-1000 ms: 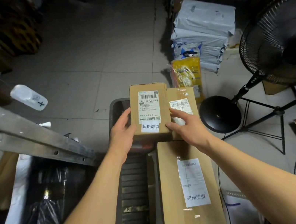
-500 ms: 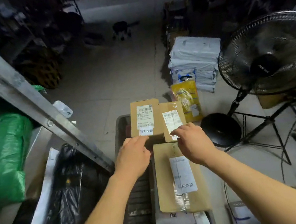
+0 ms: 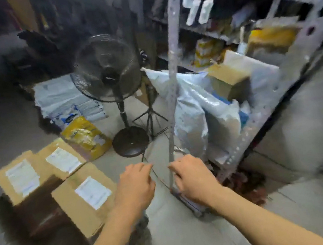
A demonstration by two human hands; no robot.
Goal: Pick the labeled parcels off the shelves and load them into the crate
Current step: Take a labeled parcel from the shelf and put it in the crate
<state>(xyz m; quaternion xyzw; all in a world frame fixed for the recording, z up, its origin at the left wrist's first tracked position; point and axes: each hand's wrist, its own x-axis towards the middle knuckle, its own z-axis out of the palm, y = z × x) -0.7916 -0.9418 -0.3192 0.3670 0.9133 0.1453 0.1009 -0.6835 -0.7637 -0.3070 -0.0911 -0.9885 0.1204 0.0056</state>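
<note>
The view is blurred by motion. Three labelled cardboard parcels lie in the dark crate (image 3: 45,221) at the lower left: a near one (image 3: 83,198), a far left one (image 3: 22,176) and a far right one (image 3: 61,157). My left hand (image 3: 133,187) and my right hand (image 3: 193,177) hover empty over the floor, fingers loosely curled, to the right of the crate. A grey metal shelf rack (image 3: 293,54) stands at the right. On it lie grey plastic mailer bags (image 3: 202,107), a cardboard box (image 3: 230,71) and yellow parcels (image 3: 270,38).
A black pedestal fan (image 3: 106,67) stands on the floor between crate and rack, its round base (image 3: 130,141) close to my hands. A yellow bag (image 3: 85,137) and a stack of grey mailers (image 3: 64,101) lie behind the crate. The rack's front post (image 3: 171,82) rises just beyond my right hand.
Both hands have let go of the small box, which now lies in the crate. My head has turned right, bringing the shelf rack into view, and the hands have swung toward it.
</note>
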